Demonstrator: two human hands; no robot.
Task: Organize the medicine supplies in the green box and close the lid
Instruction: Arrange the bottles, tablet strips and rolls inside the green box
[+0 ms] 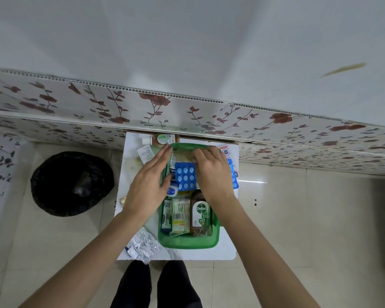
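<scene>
The green box stands open on a small white table. Inside lie a brown Dettol bottle, a pack of cotton swabs, a small blue-and-white jar and a blue blister pack. My left hand rests flat along the box's left side, fingers stretched toward its far rim. My right hand reaches into the far half of the box, fingertips pinching a beige packet just beyond the blue blister pack. No lid is visible.
On the table outside the box lie silver foil blister strips at the near left, a brown bottle and a white packet at the far left, and blue packs at the right. A black-lined bin stands on the floor to the left.
</scene>
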